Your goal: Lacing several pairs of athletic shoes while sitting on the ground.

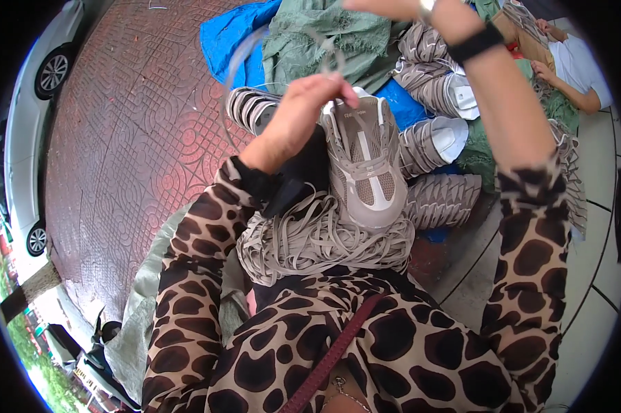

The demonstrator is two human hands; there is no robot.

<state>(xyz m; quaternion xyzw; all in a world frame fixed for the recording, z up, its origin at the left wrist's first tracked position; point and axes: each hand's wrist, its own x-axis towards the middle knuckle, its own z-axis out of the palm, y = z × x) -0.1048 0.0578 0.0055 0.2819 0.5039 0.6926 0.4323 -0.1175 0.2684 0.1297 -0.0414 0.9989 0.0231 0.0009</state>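
Note:
A beige and grey shoe upper [370, 165] lies over my lap, its toe toward me, with a lace threaded across its front. My left hand [300, 113] is closed at the upper's far left edge, beside the tongue [360, 122]. Loops of pale shoelace [232, 76], blurred by motion, arc around and above this hand. My right hand [400, 8] is raised at the top edge, partly cut off and smeared, so its grip cannot be made out. A tangled heap of beige laces [317, 237] rests on my lap beneath the toe.
Stacks of nested shoe uppers [443, 199] stand to the right, and a striped stack [250, 107] lies beyond my left hand. Green sacking [324, 38] and blue sheeting [231, 34] lie ahead. Another person [575, 69] sits far right. Cars [25, 131] line the left.

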